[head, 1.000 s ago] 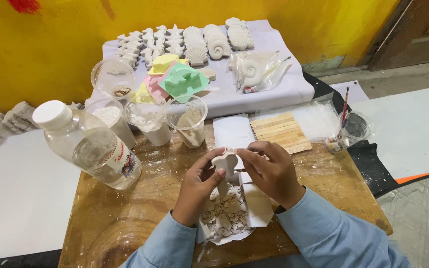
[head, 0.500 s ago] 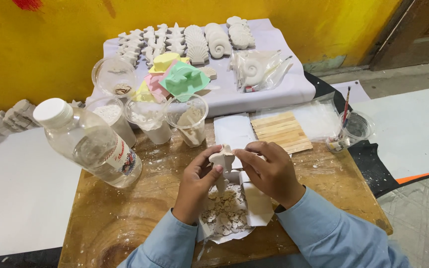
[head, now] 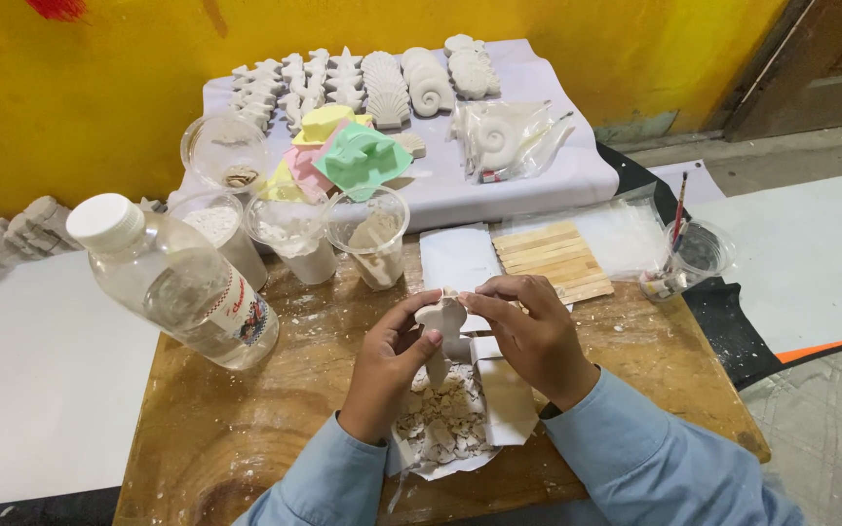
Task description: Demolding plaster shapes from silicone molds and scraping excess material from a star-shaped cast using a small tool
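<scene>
1. My left hand (head: 387, 365) has its grip closed on a small white plaster cast (head: 438, 317), thumb and fingers pinching its left side.
2. My right hand (head: 536, 331) is closed on the same cast from the right, fingertips on its upper edge, so both hands hold it together.
3. The cast hangs above the middle of the wooden surface (head: 246, 409), near my body, its narrow lower end pointing down.
4. Straight below it lies a sheet of white paper (head: 514, 409) carrying a heap of broken plaster crumbs (head: 440, 424).
5. To the left on the surface, a clear plastic bottle (head: 182, 287) with a white cap lies tilted, the cap pointing far left.
6. Just beyond my hands stand three clear plastic cups (head: 372, 239) in a row, each with pale powder or paste inside.
7. To the right of the cups, a bundle of flat wooden sticks (head: 551, 261) lies side by side, touching a white card on its left.
8. Further right, a small clear cup (head: 684, 258) holds a thin brush.
9. On the far side, a pale cloth (head: 557, 175) bears rows of white shell and starfish casts (head: 382, 83).
10. Pastel moulds (head: 358, 156) in green, pink and yellow are stacked near the cloth's left end.
</scene>
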